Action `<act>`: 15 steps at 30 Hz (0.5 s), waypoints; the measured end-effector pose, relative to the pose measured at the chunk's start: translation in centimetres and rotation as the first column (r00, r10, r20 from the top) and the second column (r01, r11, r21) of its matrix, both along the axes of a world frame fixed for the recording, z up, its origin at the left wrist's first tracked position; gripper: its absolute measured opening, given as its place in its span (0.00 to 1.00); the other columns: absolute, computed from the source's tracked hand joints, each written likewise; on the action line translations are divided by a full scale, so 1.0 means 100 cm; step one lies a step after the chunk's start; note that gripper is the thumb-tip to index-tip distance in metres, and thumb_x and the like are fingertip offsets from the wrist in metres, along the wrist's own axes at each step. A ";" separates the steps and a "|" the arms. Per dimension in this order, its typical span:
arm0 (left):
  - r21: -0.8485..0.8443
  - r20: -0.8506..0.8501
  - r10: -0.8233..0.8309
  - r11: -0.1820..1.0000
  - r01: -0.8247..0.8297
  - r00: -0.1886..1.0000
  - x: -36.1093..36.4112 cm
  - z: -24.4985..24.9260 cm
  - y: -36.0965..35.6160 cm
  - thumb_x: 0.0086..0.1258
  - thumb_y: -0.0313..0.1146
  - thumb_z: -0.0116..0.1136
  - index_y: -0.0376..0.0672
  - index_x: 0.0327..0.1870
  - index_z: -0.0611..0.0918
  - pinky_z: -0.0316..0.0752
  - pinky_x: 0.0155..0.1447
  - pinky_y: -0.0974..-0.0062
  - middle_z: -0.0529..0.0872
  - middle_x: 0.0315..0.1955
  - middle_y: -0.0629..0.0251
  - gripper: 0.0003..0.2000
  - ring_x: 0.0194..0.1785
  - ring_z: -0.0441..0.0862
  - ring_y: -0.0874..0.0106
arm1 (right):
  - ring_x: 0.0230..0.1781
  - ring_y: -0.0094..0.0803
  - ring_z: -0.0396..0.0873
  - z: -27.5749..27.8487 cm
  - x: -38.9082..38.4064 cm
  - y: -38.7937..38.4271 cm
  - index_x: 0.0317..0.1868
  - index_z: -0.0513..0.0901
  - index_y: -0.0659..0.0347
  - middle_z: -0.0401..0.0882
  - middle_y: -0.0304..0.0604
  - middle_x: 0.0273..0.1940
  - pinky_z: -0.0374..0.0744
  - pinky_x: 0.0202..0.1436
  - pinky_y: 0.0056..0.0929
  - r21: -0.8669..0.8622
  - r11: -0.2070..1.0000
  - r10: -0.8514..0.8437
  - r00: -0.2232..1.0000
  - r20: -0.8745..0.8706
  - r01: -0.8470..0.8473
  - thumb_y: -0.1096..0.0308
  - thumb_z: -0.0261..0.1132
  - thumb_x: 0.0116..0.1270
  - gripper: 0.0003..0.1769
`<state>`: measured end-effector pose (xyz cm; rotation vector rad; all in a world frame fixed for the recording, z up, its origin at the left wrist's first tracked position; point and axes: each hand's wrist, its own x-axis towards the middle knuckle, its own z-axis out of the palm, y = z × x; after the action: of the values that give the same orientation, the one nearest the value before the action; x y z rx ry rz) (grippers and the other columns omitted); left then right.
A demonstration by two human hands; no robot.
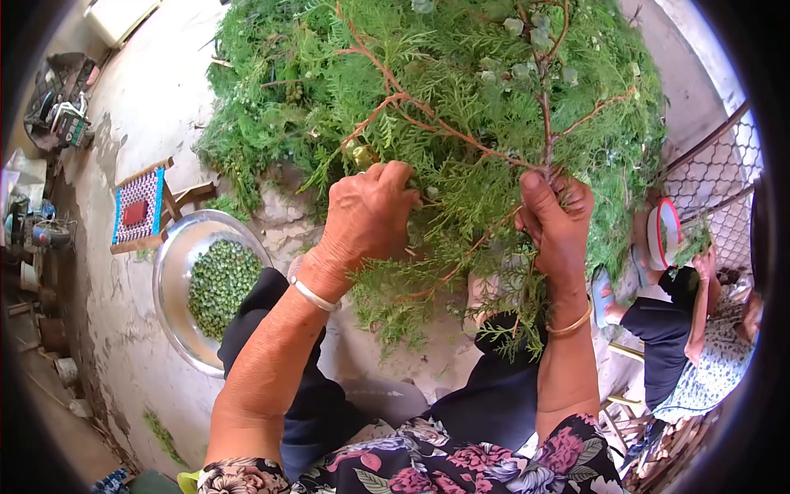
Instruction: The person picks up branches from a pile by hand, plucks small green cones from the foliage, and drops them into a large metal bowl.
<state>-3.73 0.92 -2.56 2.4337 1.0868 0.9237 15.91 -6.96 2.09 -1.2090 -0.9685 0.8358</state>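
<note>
My right hand (557,216) grips a leafy evergreen branch (546,111) by its stem, thumb laid over the wood. Reddish side twigs spread up and to the left from there, and pale green cones (539,34) hang near the top. My left hand (370,210) is closed in among the foliage, left of the right hand. Just above its knuckles shows a yellowish-green cone (362,156). The fingertips are turned away, so what they pinch is hidden. A metal basin (170,309) beside my left knee holds many small green cones (222,284).
A big heap of cut evergreen branches (263,49) lies ahead. Left stands a low woven stool (140,206) with a red item on it. At right another person (691,337) sits holding a sprig by a white, red-rimmed bucket (663,235), near wire mesh (724,165).
</note>
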 end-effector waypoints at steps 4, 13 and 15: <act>-0.144 0.203 -0.008 0.989 0.038 0.979 -0.001 -0.003 -0.001 0.56 0.25 0.60 0.36 0.34 0.78 0.73 0.29 0.72 0.81 0.23 0.56 0.07 0.24 0.79 0.66 | 0.13 0.17 0.61 -0.001 0.003 -0.002 0.23 0.75 0.61 0.67 0.31 0.16 0.65 0.17 0.21 0.006 1.000 -0.010 1.000 -0.014 0.010 0.67 0.66 0.62 0.12; -0.778 0.626 0.492 0.442 0.446 0.605 -0.005 0.017 -0.004 0.62 0.25 0.56 0.35 0.32 0.78 0.61 0.15 0.87 0.78 0.20 0.66 0.03 0.16 0.68 0.84 | 0.10 0.17 0.56 0.000 0.012 -0.004 0.21 0.73 0.58 0.61 0.29 0.11 0.64 0.16 0.22 0.017 1.000 -0.008 0.994 -0.106 0.010 0.69 0.66 0.62 0.14; -0.724 0.682 0.559 0.427 0.542 0.471 -0.020 0.012 0.010 0.63 0.25 0.55 0.35 0.37 0.76 0.61 0.15 0.87 0.78 0.24 0.63 0.05 0.19 0.69 0.82 | 0.10 0.17 0.56 0.001 0.014 -0.006 0.21 0.73 0.59 0.61 0.29 0.11 0.64 0.16 0.22 0.038 0.999 -0.020 0.996 -0.091 0.024 0.69 0.66 0.62 0.13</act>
<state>-5.70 1.96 -1.33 0.6899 0.7656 0.9861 17.26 -7.53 2.20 -1.1371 -0.8929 0.8435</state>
